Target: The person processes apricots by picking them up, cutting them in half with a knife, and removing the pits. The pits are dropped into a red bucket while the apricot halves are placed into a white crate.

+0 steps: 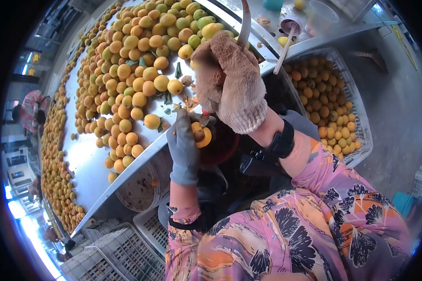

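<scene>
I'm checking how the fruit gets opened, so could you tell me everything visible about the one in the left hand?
The fruit is yellow-orange and roundish, seemingly cut open, with a brown patch inside that looks like its stone. The gray-gloved left hand holds it at the fingertips, near the metal table. Something brownish overlaps its top; whether they touch is unclear.

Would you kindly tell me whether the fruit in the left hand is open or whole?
Open: the fruit in the left hand shows a brown centre ringed by yellow flesh.
</scene>
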`<act>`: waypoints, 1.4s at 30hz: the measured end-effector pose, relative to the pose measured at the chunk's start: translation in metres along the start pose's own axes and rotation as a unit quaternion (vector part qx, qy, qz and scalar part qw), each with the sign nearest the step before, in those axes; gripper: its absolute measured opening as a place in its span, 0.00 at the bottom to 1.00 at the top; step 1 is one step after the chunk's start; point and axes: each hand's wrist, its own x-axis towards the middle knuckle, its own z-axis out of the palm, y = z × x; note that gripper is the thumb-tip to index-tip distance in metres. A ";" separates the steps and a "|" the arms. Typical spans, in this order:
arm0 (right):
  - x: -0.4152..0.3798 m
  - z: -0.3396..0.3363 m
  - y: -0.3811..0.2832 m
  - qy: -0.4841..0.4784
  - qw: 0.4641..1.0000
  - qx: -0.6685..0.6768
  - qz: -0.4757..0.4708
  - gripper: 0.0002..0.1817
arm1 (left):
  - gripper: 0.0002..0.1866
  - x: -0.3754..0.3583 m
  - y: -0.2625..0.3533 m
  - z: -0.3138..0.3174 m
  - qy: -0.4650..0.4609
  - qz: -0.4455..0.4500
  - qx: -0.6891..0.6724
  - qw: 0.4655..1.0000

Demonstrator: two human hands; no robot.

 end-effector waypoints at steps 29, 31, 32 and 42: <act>0.012 -0.006 0.016 0.035 0.923 0.214 0.319 0.16 | 0.26 -0.007 -0.015 -0.004 -0.204 0.227 0.297 0.905; 0.016 -0.012 0.022 0.086 0.927 0.232 0.282 0.16 | 0.29 -0.008 -0.052 0.002 -0.133 0.114 0.089 0.981; 0.017 -0.012 0.022 0.112 0.928 0.241 0.263 0.16 | 0.29 -0.006 -0.052 0.000 -0.151 0.000 0.040 0.988; -0.003 -0.007 -0.001 -0.201 0.914 -0.351 0.045 0.13 | 0.26 0.005 0.004 -0.012 0.016 -0.208 -0.369 0.906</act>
